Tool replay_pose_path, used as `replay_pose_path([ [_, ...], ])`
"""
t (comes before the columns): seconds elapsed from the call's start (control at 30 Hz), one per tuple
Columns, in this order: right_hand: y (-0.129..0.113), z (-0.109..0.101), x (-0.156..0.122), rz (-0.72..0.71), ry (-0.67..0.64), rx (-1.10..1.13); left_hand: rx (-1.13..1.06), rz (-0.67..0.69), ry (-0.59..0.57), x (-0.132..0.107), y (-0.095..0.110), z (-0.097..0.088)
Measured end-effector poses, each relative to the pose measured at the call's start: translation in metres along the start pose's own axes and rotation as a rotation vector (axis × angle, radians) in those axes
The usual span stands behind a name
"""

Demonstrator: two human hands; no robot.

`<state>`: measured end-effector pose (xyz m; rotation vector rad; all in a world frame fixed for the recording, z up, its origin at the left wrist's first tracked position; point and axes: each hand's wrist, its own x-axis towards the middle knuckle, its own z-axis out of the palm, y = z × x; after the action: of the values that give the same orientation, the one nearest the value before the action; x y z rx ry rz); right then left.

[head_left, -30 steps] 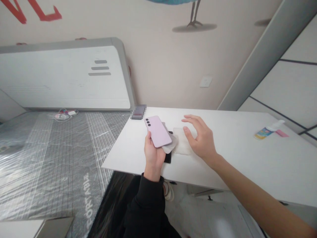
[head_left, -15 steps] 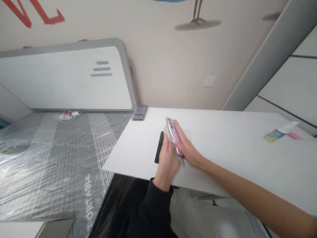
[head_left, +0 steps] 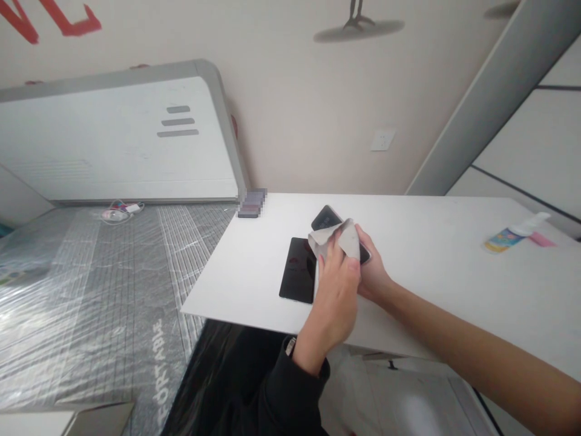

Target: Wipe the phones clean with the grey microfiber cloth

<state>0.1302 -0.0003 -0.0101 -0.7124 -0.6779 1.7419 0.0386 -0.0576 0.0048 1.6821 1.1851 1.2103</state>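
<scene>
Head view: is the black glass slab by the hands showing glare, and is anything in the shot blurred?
Head view: the black glass slab shows a faint reddish reflection but no strong glare; the phone in the right hand looks reasonably sharp; the object at the table's far corner is pixelated; the wide lens slants the table edges.

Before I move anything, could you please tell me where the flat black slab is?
In the head view, the black slab lies on the white table, just left of the left hand and grey cloth.
</scene>
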Motion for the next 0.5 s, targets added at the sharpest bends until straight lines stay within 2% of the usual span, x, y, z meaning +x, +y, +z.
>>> replay_pose_path([
  [0.07, -0.005, -0.001, 0.003, 0.100, -0.018, 0.077, 0.205, 0.080, -0.044, 0.000, 0.005, -0.007],
  [0.13, -0.006, -0.001, 0.003, 0.161, -0.027, 0.133, 0.391, 0.149, -0.006, 0.002, 0.005, -0.015],
  [0.27, -0.003, 0.002, -0.005, 0.217, -0.061, 0.132, 0.483, 0.197, 0.153, 0.008, -0.006, -0.026],
  [0.33, 0.000, 0.004, -0.009, 0.236, -0.107, 0.086, 0.509, 0.196, 0.169, 0.010, -0.012, -0.025],
  [0.4, 0.004, 0.003, -0.011, 0.225, -0.128, 0.049, 0.553, 0.169, 0.149, 0.009, -0.015, -0.021],
  [0.5, 0.015, 0.000, -0.012, 0.073, -0.110, 0.004, 0.667, 0.156, 0.086, 0.005, -0.013, -0.008],
])
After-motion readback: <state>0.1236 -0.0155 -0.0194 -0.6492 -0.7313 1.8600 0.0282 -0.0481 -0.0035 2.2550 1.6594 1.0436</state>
